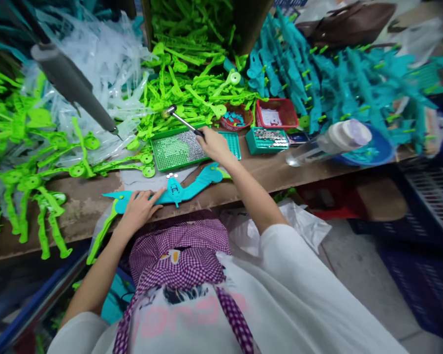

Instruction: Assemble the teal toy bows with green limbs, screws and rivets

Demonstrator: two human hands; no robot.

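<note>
My right hand [216,146] is closed round the dark handle of a small hammer [184,122]. The hammer's head points to the upper left, raised above a green tray [160,166] of small metal pieces. On the bench's front edge lies a long turquoise plastic part [195,191], with a light green piece [104,236] joined to its left end. My left hand [138,209] grips this part left of its middle, fingers over the top. Several small silvery discs [172,175] lie on a grey cloth [138,180] just behind the part.
Light green plastic parts [184,73] pile up behind, and turquoise ones [291,64] at right. A grey electric screwdriver [76,88] hangs at left. Red baskets [295,120], a turquoise box [268,147], a clear bottle [327,140] and a blue bowl [386,147] stand along the bench [258,169].
</note>
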